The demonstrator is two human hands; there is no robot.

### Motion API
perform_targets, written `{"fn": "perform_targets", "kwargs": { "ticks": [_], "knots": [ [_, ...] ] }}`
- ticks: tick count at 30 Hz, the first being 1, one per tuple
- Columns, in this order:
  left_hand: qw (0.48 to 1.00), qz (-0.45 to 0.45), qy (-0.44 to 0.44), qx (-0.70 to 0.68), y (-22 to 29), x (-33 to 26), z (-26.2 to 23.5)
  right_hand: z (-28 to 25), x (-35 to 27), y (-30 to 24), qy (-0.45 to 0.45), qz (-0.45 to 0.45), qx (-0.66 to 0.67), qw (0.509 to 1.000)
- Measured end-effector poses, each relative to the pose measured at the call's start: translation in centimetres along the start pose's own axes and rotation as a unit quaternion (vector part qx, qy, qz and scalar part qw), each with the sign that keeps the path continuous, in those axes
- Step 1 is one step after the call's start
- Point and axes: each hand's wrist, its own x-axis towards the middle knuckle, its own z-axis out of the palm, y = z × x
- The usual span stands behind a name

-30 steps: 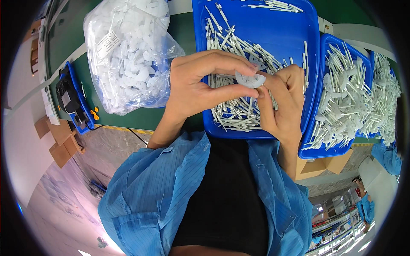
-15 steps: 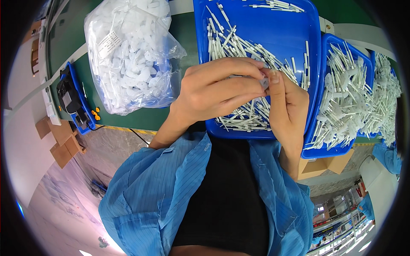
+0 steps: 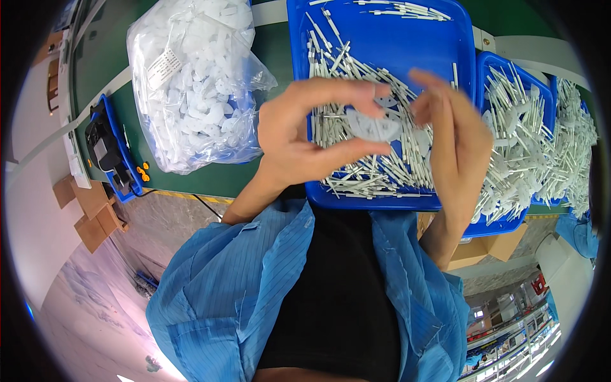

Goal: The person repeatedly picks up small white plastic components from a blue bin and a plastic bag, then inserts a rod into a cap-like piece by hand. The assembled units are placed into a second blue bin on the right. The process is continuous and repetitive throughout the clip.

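Note:
My left hand (image 3: pixel 305 127) is over the blue tray of rods, its thumb and index finger bent around a translucent white half-round plastic piece (image 3: pixel 372 127). The piece shows its flat side, with small marks or holes in it. Thin white rods (image 3: pixel 363 181) lie loose in the large blue tray (image 3: pixel 407 48) below. To the right, my right hand (image 3: pixel 458 134) is raised above the tray's right side, apart from the piece. Its fingers are bent and smeared by motion, so whether anything is between them does not show.
A clear bag (image 3: pixel 197 95) full of white plastic pieces lies to the left. Blue trays (image 3: pixel 480 83) at the right hold rods with translucent pieces among them. Farther left stand a small blue tray (image 3: pixel 124 184) with a black device and several orange bits (image 3: pixel 144 170).
My hands were together at the fingertips; now they are apart. The right hand has moved right, and the left hand's fingers have spread, leaving the plastic piece in plain view.

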Motion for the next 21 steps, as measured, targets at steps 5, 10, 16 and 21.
{"fn": "perform_targets", "kwargs": {
  "ticks": [5,10,16,21],
  "knots": [
    [0.996,-0.086,-0.021,-0.021,-0.8,-0.6,-1.1,2.4,2.4,3.1,0.031,-0.133,-0.293,0.946],
    [0.985,-0.139,0.051,-0.086,-1.0,-0.8,-0.6,3.7,1.1,2.7,-0.023,-0.092,-0.288,0.953],
    [0.991,-0.066,0.073,0.088,-1.2,-0.5,-0.5,3.1,-0.5,3.0,-0.069,-0.038,-0.017,0.997],
    [0.978,0.083,-0.058,0.182,-0.1,0.6,1.2,2.4,-2.7,0.0,-0.073,0.053,0.356,0.93]
  ]
}}
